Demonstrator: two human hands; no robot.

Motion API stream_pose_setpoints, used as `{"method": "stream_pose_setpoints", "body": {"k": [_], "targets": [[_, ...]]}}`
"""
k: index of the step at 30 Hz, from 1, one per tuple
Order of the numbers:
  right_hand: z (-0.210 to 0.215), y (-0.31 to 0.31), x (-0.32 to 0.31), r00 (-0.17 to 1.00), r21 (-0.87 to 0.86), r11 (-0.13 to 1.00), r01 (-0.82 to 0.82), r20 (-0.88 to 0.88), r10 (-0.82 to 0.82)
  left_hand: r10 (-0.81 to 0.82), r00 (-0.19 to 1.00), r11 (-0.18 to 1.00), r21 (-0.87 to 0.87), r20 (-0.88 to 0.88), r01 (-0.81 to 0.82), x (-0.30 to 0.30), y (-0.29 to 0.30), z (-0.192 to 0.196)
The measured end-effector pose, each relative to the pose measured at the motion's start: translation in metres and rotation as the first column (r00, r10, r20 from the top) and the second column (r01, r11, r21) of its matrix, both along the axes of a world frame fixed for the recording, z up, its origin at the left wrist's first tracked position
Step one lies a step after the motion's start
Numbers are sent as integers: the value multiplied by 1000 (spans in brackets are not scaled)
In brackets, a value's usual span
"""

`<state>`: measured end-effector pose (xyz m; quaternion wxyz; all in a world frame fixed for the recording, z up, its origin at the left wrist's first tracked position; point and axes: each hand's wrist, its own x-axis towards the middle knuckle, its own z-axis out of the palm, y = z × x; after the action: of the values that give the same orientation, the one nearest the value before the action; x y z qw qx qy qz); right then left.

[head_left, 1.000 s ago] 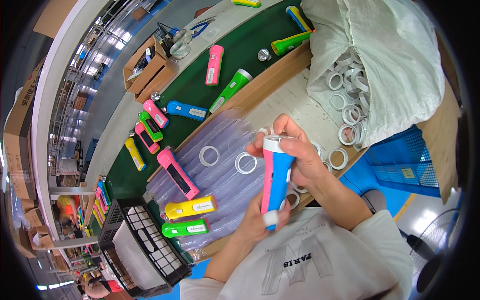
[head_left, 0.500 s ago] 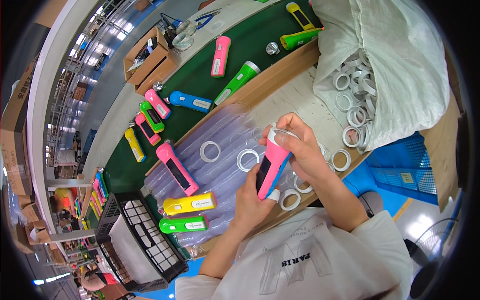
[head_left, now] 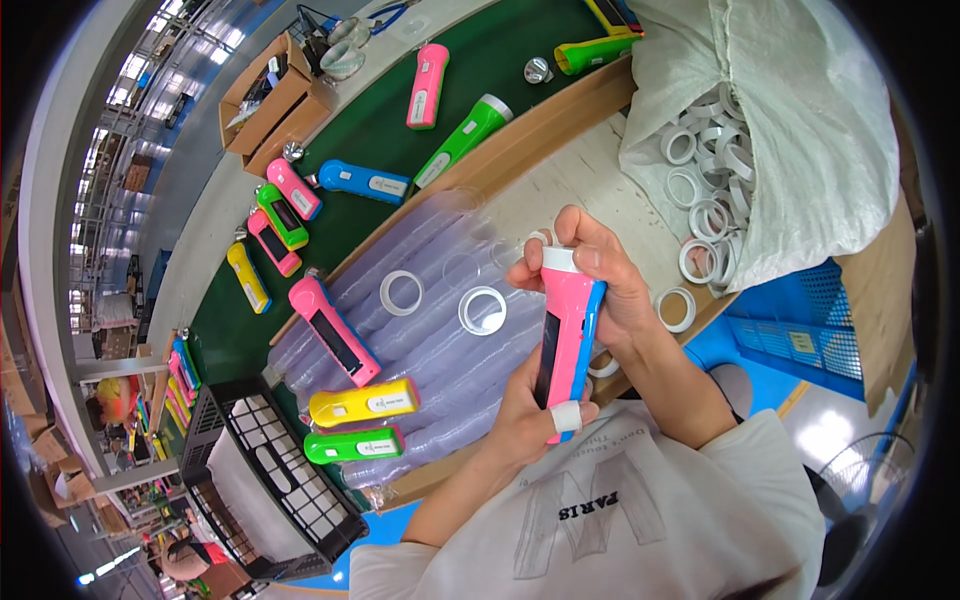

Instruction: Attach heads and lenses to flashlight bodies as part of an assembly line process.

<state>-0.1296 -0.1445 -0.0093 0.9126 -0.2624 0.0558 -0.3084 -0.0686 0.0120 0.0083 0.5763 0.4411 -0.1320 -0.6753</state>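
Note:
A pink and blue flashlight [head_left: 572, 330] stands nearly upright in front of my chest, its wide head up and its dark panel facing left. My left hand [head_left: 522, 420] is wrapped round its lower end, with white tape on the thumb. The fingers of my right hand [head_left: 615, 280] grip the white ring [head_left: 560, 259] round the flashlight's head. Left of my hands, two loose white rings [head_left: 483, 311] lie on clear ribbed plastic. Beside them lie a pink flashlight [head_left: 335, 332], a yellow flashlight [head_left: 363, 401] and a green flashlight [head_left: 354, 445].
A whitish sack [head_left: 790, 150] spills several white rings [head_left: 708, 220] at the right. Several flashlights lie on the green belt [head_left: 385, 145] beyond a cardboard edge [head_left: 540, 115]. A black crate [head_left: 290, 480] stands at lower left, a blue basket [head_left: 800, 325] at right, and an open carton [head_left: 275, 105] at upper left.
The flashlight has turned more upright and moved slightly right and down. My right fingers have shifted round its head. The surroundings have slid a little left and up in the view.

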Motion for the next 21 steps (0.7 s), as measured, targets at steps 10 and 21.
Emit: {"method": "stream_pose_setpoints", "body": {"k": [10,21], "targets": [[-7,31,4,829,232,953,-194,558,33,-153,890,975,-214,-429,65,-16,33,-1],[2,6,-22,973,-121,989,90,-203,-113,44,917,998,-49,396,-27,5,4,-16]]}}
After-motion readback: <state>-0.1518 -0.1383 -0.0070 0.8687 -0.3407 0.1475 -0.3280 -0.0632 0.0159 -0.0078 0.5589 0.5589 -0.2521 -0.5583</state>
